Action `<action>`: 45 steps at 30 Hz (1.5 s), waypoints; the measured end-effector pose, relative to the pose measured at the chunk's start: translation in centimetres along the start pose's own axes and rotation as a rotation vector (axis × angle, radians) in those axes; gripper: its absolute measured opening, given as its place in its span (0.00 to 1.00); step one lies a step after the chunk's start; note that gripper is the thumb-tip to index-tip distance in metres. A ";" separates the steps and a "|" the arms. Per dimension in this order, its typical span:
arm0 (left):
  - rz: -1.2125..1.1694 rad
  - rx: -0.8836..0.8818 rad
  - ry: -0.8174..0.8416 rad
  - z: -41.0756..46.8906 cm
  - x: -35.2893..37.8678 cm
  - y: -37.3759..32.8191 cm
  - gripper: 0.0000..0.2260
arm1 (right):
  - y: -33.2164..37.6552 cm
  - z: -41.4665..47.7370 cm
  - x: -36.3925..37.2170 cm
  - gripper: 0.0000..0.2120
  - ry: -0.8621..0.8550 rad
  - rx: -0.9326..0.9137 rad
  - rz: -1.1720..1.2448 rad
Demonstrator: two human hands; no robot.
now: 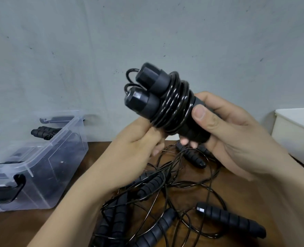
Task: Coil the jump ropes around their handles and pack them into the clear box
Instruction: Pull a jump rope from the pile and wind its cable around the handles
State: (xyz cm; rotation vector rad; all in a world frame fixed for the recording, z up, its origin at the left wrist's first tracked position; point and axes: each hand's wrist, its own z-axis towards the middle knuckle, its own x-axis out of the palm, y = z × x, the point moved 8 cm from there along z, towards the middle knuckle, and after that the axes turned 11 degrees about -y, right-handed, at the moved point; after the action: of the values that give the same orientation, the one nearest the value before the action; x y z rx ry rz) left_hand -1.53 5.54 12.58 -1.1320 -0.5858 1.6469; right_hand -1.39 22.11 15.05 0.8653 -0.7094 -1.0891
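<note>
While right hand [233,139] grips coiled rope [174,104], left hand [135,150] holding it

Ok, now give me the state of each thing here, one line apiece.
Held jump rope: cord coiled round its two handles.
Left hand: pinches the coil.
Right hand: grips the handle ends.
Clear box: open, a coiled rope inside.
Loose ropes: uncoiled, tangled on the table.
White bin: open-topped.

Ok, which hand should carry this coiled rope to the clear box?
Left, probably: the clear box stands on that side, and the left hand grips the coiled jump rope.
</note>
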 end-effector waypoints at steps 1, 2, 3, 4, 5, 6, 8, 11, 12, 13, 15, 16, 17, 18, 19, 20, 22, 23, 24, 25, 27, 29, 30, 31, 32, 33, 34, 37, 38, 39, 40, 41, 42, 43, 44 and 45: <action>-0.045 -0.006 0.008 -0.1 0.3 -0.2 0.13 | 0.0 0.1 0.0 0.15 -0.034 -0.008 0.001; -0.092 0.009 0.050 -0.5 0.8 -0.6 0.09 | -0.1 0.2 -0.1 0.14 -0.064 -0.013 0.000; -0.131 -0.001 0.076 -0.5 1.2 -1.0 0.05 | -0.3 0.3 0.0 0.14 -0.095 -0.016 -0.001; -0.159 -0.030 0.116 -0.5 1.8 -1.0 0.05 | -0.5 0.3 0.1 0.13 -0.112 -0.025 -0.012; -0.203 -0.066 0.123 -0.5 1.9 -0.9 0.05 | -0.7 0.3 0.3 0.12 -0.128 -0.036 -0.038; -0.268 -0.110 0.116 -0.3 1.9 -0.3 0.03 | -0.8 0.2 0.4 0.11 -0.144 -0.051 -0.089; -0.366 -0.174 0.033 0.1 1.5 0.4 0.11 | -1.0 -0.1 0.6 0.07 -0.199 -0.100 -0.264; -0.405 -0.235 -0.096 0.4 1.1 1.4 0.28 | -1.5 -0.6 1.4 0.07 -0.306 -0.170 -0.507; -0.413 -0.241 -0.110 0.3 1.2 1.7 0.30 | -1.8 -0.8 1.8 0.07 -0.332 -0.192 -0.559; -0.406 -0.251 -0.129 0.3 1.2 1.8 0.31 | -2.0 -1.0 2.2 0.07 -0.345 -0.217 -0.594; -0.388 -0.273 -0.153 0.1 1.2 1.9 0.33 | -2.7 -1.2 2.8 0.08 -0.363 -0.259 -0.646; -0.392 -0.282 -0.168 0.0 1.1 2.1 0.33 | -3.0 -1.3 3.0 0.07 -0.367 -0.276 -0.670; -0.390 -0.281 -0.178 0.0 1.0 2.1 0.33 | -3.1 -1.4 3.1 0.07 -0.368 -0.292 -0.695; -0.388 -0.279 -0.187 -0.1 0.8 2.4 0.32 | -3.2 -1.4 3.2 0.07 -0.366 -0.303 -0.719; -0.392 -0.280 -0.199 -0.3 0.7 2.5 0.31 | -3.3 -1.5 3.4 0.08 -0.364 -0.314 -0.743; -0.412 -0.274 -0.218 -0.6 0.6 2.4 0.29 | -3.5 -1.5 3.7 0.08 -0.357 -0.324 -0.768; -0.450 -0.267 -0.268 -1.5 -0.1 2.3 0.25 | -3.7 -1.7 4.8 0.10 -0.325 -0.337 -0.803; -0.453 -0.267 -0.306 -2.0 -0.8 2.5 0.24 | -3.9 -1.8 5.6 0.12 -0.305 -0.339 -0.811; -0.447 -0.271 -0.342 -2.5 -1.6 2.8 0.23 | -4.1 -1.9 6.4 0.13 -0.283 -0.334 -0.812; -0.428 -0.273 -0.382 -3.0 -2.6 3.3 0.23 | -4.4 -1.8 7.4 0.15 -0.251 -0.322 -0.801; -0.362 -0.266 -0.442 -3.9 -5.1 3.8 0.24 | -5.1 -1.6 9.6 0.17 -0.169 -0.302 -0.764; -0.285 -0.249 -0.500 -5.0 -7.9 3.9 0.23 | -5.6 -1.2 11.9 0.17 -0.094 -0.315 -0.737; -0.221 -0.226 -0.522 -5.3 -9.3 3.7 0.20 | -5.7 -1.0 12.8 0.16 -0.063 -0.328 -0.737; -0.137 -0.200 -0.542 -5.8 -10.9 3.3 0.18 | -5.8 -0.7 14.0 0.17 -0.027 -0.338 -0.738; -0.035 -0.188 -0.558 -6.2 -12.7 3.1 0.17 | -5.9 -0.2 15.3 0.17 0.015 -0.349 -0.735; 0.060 -0.184 -0.548 -6.4 -14.3 2.9 0.19 | -5.9 0.2 16.4 0.18 0.054 -0.361 -0.731; 0.127 -0.179 -0.526 -6.3 -15.7 2.7 0.22 | -5.9 0.6 17.2 0.18 0.091 -0.372 -0.727; 0.262 -0.171 -0.434 -5.9 -20.0 2.3 0.28 | -5.7 3.0 19.5 0.16 0.170 -0.390 -0.726; 0.324 -0.172 -0.403 -5.6 -21.5 2.2 0.29 | -5.7 4.1 20.2 0.15 0.179 -0.389 -0.721; 0.407 -0.174 -0.380 -5.2 -23.0 2.4 0.30 | -6.0 5.4 20.7 0.14 0.174 -0.389 -0.707; 0.505 -0.173 -0.359 -4.6 -24.4 2.7 0.32 | -6.3 6.7 21.0 0.13 0.155 -0.387 -0.684; 0.611 -0.172 -0.345 -3.8 -26.0 3.4 0.35 | -6.9 8.1 21.4 0.12 0.135 -0.377 -0.656; 0.706 -0.174 -0.335 -3.0 -27.5 4.3 0.36 | -7.7 9.5 21.7 0.12 0.114 -0.356 -0.633; 0.783 -0.179 -0.324 -2.1 -28.5 5.3 0.35 | -8.5 10.5 21.7 0.12 0.095 -0.332 -0.626; 0.853 -0.191 -0.316 -1.3 -30.1 6.5 0.33 | -9.7 11.9 22.6 0.11 0.093 -0.314 -0.628; 0.904 -0.189 -0.292 -0.3 -30.8 7.7 0.30 | -10.5 12.5 22.6 0.11 0.092 -0.300 -0.643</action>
State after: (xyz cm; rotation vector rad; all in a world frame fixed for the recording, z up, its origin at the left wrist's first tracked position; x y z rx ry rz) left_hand -3.25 -25.61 18.41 -1.4138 -0.4319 2.6034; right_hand -9.51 -4.56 13.67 0.8957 -0.1694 -1.6643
